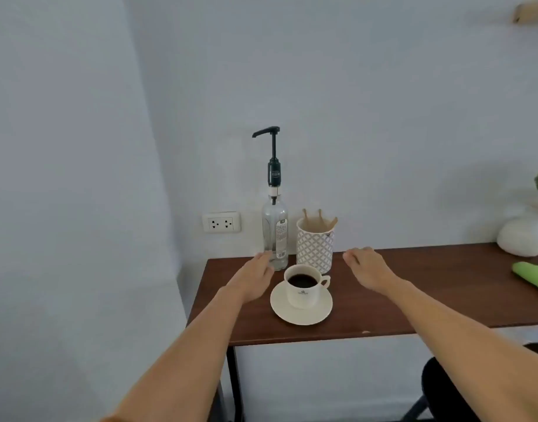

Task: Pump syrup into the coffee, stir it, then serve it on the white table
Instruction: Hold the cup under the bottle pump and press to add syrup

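A white cup of black coffee (303, 286) stands on a white saucer (301, 312) near the left end of a brown table (414, 300). Behind it stands a clear syrup bottle (275, 229) with a tall black pump (269, 132), its spout pointing left. To the bottle's right a patterned white holder (315, 245) keeps several wooden stir sticks (319, 216). My left hand (254, 275) hovers flat and empty left of the cup, fingertips near the bottle's base. My right hand (366, 268) hovers empty to the right of the holder, palm down.
A wall socket (221, 222) sits left of the bottle. At the table's right end are a white rounded pot (522, 239) with a plant and a green cloth (534, 275). A dark stool (444, 388) stands below at the right.
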{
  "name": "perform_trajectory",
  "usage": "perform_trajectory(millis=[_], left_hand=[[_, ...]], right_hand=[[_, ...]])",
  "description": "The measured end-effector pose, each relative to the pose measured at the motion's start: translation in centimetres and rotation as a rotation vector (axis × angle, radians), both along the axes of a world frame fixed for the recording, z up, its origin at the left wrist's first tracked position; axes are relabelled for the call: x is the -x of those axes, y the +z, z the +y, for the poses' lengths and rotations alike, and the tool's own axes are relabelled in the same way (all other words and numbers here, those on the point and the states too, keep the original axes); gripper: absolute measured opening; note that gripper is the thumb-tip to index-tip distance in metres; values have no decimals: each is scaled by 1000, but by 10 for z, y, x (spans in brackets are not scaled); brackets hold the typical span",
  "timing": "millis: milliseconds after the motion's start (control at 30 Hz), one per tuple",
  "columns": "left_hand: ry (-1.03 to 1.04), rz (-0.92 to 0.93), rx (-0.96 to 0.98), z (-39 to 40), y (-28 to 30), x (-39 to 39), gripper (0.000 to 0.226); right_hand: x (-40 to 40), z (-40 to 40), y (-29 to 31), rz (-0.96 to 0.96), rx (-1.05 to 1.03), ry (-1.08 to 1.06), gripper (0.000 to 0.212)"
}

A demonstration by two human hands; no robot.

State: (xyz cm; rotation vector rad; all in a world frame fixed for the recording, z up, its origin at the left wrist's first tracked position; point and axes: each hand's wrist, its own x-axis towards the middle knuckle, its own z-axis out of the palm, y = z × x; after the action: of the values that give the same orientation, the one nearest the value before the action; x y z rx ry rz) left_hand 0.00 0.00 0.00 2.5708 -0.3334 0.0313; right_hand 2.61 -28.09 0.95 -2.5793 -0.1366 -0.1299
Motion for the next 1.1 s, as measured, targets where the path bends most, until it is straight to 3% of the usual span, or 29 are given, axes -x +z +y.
perform_trajectory(millis=[167, 300, 400, 567, 900, 1100], left_hand=[[59, 70, 153, -11, -38, 12, 56], [59, 184, 443, -29, -56, 10, 91], [82, 200, 539, -41, -68, 4, 105], [138, 131, 606, -52, -88, -15, 93], [256, -12, 668, -66, -91, -22, 85], [305, -111, 741, -66, -68, -21, 82]], right_hand=[[14, 19, -29, 106, -99, -41, 37], [11, 28, -47, 139, -224, -43, 43], [5, 37, -55, 135, -312, -37, 40], [-13, 39, -76, 172, -524, -16, 38], [-31, 31, -85, 147, -620, 99, 30], [-37, 33, -59, 142, -716, 213, 30]])
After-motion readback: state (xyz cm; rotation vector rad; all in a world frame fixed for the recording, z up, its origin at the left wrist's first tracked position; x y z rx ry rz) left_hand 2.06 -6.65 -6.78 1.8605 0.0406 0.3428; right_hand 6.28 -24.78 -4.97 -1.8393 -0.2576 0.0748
